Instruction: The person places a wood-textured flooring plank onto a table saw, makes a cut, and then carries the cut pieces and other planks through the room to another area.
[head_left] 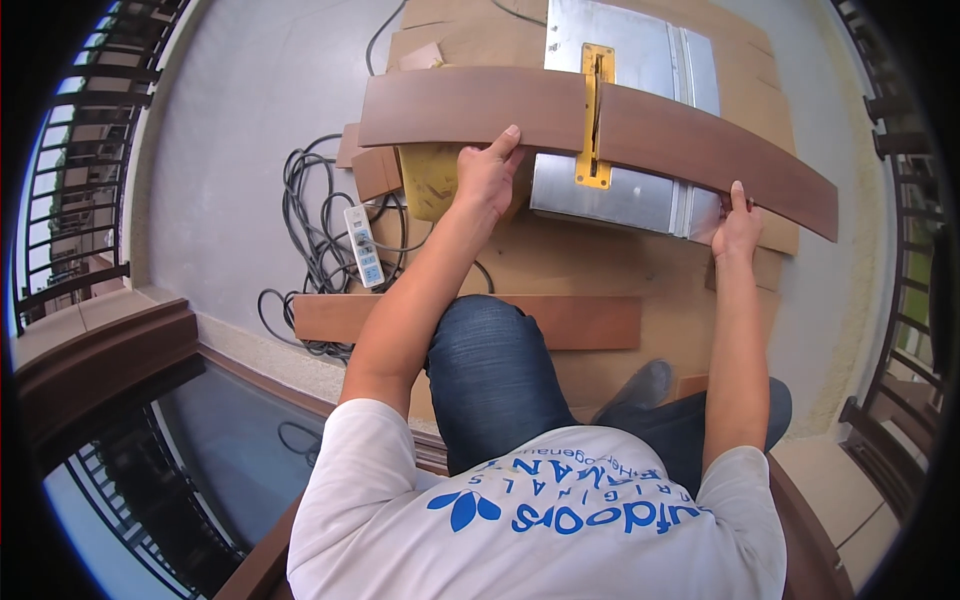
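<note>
A long brown wooden board lies across a silver metal saw table, reaching past it on both sides. The saw table's yellow slotted plate shows in front of and behind the board, and a narrow yellow strip crosses over the wood. My left hand grips the board's near edge left of the saw table, thumb on top and fingers mostly hidden underneath. Farther right, my right hand holds the same edge, its thumb against the wood and its other fingers partly hidden below.
Coiled black cable and a white power strip lie to the left. Another brown plank rests on the cardboard near my knee. A yellow object stands under the board's left part. Dark railings border both sides.
</note>
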